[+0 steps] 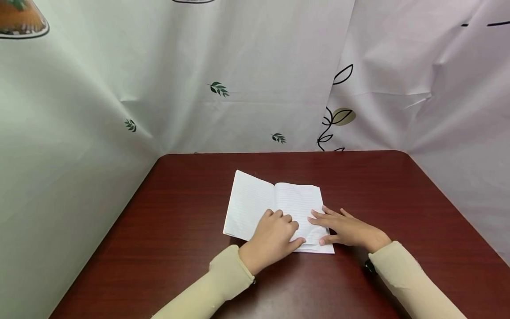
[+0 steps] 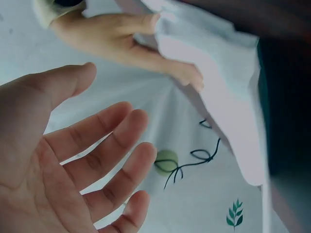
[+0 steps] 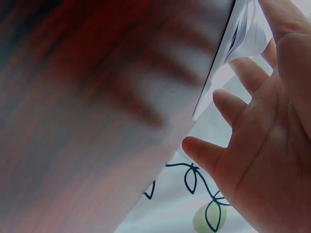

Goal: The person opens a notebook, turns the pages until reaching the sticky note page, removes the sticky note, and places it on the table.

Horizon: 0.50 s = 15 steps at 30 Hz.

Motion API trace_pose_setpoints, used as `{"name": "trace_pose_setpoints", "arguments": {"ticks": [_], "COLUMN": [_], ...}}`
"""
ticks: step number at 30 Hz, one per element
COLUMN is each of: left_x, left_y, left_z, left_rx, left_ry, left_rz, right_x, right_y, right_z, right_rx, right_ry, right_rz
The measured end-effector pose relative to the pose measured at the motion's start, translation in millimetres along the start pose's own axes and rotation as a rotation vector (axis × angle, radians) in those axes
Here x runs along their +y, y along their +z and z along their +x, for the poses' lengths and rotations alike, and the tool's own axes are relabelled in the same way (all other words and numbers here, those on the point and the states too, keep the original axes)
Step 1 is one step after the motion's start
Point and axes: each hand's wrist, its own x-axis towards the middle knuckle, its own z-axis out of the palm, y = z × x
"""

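Observation:
A ruled notebook lies spread at the middle of the table, its visible pages showing lines but no writing. Over its lower middle is my left hand, with the thumb toward the right page. In the left wrist view that hand's fingers are loosely bent and hold nothing. My right hand reaches in from the right, fingers spread over the right page's outer edge and thumb near its lower corner. Some page edges curl up beside the right hand in the right wrist view.
The dark red wooden table has a glossy top and rounded far corners. A pale cloth printed with leaves hangs behind it and along both sides. A small dark object shows under the right cuff.

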Motion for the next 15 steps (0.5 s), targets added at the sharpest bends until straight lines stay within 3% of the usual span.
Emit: {"name": "trace_pose_setpoints", "arguments": {"ticks": [4,10,15], "left_x": [10.6,18.6,20.5], "left_y": [11.9,21.7,26.6], "left_z": [5.0,8.7,9.8], "left_rx": [-0.045,-0.122,-0.101], "left_ry": [0.029,0.043,0.056], "left_rz": [0.068,0.08,0.093], "right_x": [-0.8,1.0,1.9], "right_y": [0.0,2.0,1.8], "right_z": [-0.6,-0.8,-1.7], "right_rx": [0.002,0.008,0.01], "right_ry": [0.0,-0.003,-0.004], "right_rz": [0.01,0.016,0.018]}}
